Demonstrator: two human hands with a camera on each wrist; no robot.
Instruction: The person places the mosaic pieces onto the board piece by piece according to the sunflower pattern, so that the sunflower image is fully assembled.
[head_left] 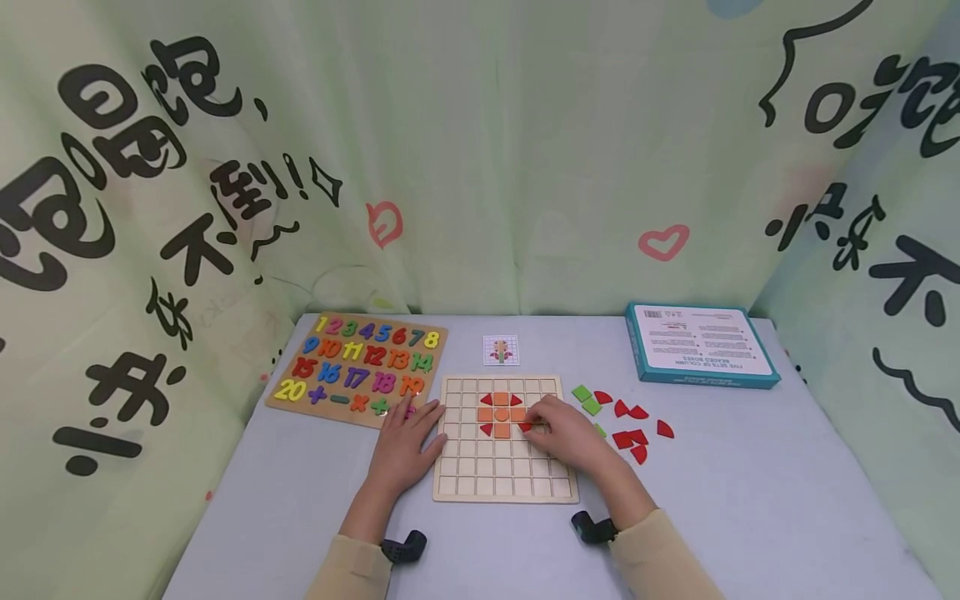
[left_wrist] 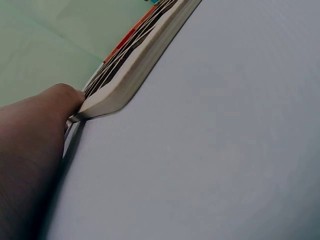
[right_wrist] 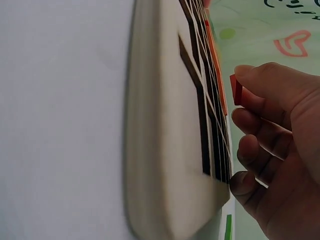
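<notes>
A square wooden grid board (head_left: 506, 489) lies on the table. Orange square tiles (head_left: 502, 399) form a cross on it around an orange round tile (head_left: 502, 414). Red wedge-shaped tiles (head_left: 486, 429) sit in corners of that cross. My right hand (head_left: 568, 435) is over the board's right side, pinching a red wedge-shaped tile (right_wrist: 237, 91) between thumb and forefinger, its other fingers curled. My left hand (head_left: 405, 446) lies with fingers extended along the board's left edge, its thumb (left_wrist: 65, 97) touching the board's rim; its fingertips overlap the number board.
Loose red tiles (head_left: 664, 429) and green tiles (head_left: 582, 392) lie right of the grid. A small pattern card (head_left: 500, 351) is behind it. The number board (head_left: 360, 358) is at back left, and a teal-edged box (head_left: 701, 344) at back right. Curtains surround the table.
</notes>
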